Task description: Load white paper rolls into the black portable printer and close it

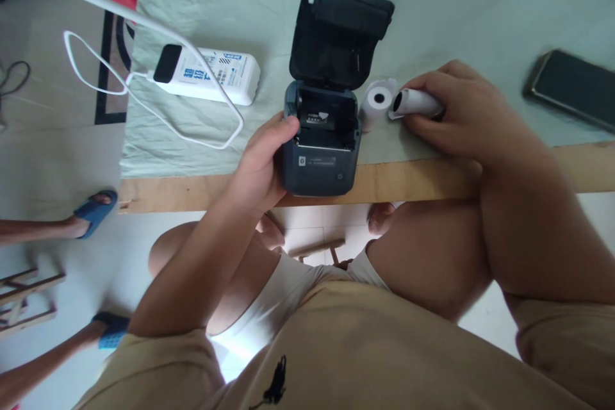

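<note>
My left hand (266, 157) is wrapped round the left side of a dark label printer (321, 170), its thumb on the rim. The printer's black lid (339, 32) is swung up, and a small white scrap shows inside the bay. Between the thumb and fingers of my right hand (454, 109) is a white paper roll (420, 104) lying sideways, its dark core end facing the printer. Just right of the printer stands another white paper roll (376, 106) with a loose paper edge at its top.
A white power bank (225, 77) with a white cable (192, 138) lies left of the printer. At the right is a dark phone (576, 90). A green cloth (456, 0) covers the wood-edged table. Another person's slippered feet (96, 211) and a wooden stool (29, 301) are at left.
</note>
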